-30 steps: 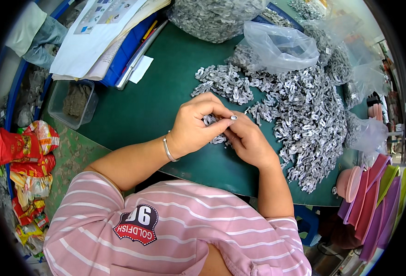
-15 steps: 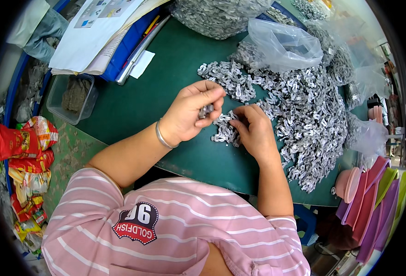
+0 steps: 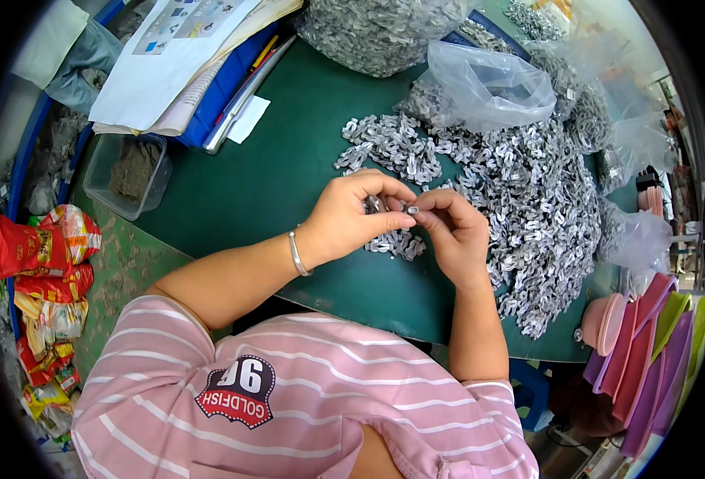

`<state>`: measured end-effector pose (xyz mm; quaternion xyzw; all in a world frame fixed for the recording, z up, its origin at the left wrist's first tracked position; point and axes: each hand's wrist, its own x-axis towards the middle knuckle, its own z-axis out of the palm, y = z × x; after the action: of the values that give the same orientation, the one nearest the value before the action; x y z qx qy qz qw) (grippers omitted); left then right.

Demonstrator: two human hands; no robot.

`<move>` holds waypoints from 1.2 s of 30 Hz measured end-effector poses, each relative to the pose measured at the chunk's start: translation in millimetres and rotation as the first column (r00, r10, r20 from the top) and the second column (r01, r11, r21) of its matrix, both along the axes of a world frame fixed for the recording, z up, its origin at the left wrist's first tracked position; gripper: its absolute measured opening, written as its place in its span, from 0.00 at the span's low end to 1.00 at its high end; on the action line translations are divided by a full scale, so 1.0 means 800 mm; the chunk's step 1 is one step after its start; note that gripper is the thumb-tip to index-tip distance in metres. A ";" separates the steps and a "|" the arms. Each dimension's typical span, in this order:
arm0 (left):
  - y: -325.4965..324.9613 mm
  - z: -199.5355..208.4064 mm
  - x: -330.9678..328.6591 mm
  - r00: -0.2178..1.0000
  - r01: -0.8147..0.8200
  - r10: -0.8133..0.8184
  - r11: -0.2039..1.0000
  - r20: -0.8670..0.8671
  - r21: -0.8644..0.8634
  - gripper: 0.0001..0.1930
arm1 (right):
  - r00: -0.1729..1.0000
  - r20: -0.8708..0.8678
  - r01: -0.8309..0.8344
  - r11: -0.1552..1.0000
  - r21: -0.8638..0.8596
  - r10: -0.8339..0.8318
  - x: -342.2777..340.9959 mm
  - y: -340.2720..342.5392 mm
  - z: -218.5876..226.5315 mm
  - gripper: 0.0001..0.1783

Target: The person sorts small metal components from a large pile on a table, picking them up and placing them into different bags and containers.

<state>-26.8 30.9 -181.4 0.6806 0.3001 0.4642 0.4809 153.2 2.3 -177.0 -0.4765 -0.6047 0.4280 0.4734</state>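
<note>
My left hand [image 3: 346,217], with a silver bangle [image 3: 297,254] at its wrist, is curled round several small grey metal pieces, some showing between thumb and fingers. Its fingertips meet those of my right hand [image 3: 458,236] at one small metal piece [image 3: 411,210], pinched between them. Just under the hands lies a small cluster of the same loop-shaped pieces [image 3: 400,246]. A second cluster [image 3: 388,148] is spread farther back, and a large heap [image 3: 540,231] covers the right of the green table [image 3: 240,188].
An opened clear plastic bag [image 3: 492,88] rests against the heap's far side. A full bag of pieces [image 3: 380,36] stands at the back. Papers [image 3: 160,76] top a blue bin at left, beside a clear plastic tub [image 3: 129,176]. Coloured plastic sheets [image 3: 648,351] stand at right.
My right hand has lifted off the small cluster and come up to my left hand with a piece. The left hand has shifted slightly right and down, turning so the fingertips meet.
</note>
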 end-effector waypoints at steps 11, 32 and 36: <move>0.015 0.002 -0.011 0.870 0.335 0.118 0.570 0.479 -0.750 0.06 | 0.792 0.602 -0.004 0.986 0.166 -0.099 -0.002 0.002 0.009 0.05; -0.003 0.004 0.002 0.989 0.148 -0.102 0.811 0.111 -0.566 0.05 | 0.951 -0.303 0.033 0.993 -0.115 -0.067 -0.022 -0.006 0.012 0.08; 0.009 0.011 -0.008 0.860 0.321 0.096 0.662 0.501 -0.678 0.04 | 0.982 0.105 0.140 0.979 0.149 -0.156 -0.006 0.004 0.009 0.07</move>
<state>-33.2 37.9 -172.3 0.3000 0.2840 0.4280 0.8039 148.1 5.7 -169.7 -0.5098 -0.6226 0.3193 0.5005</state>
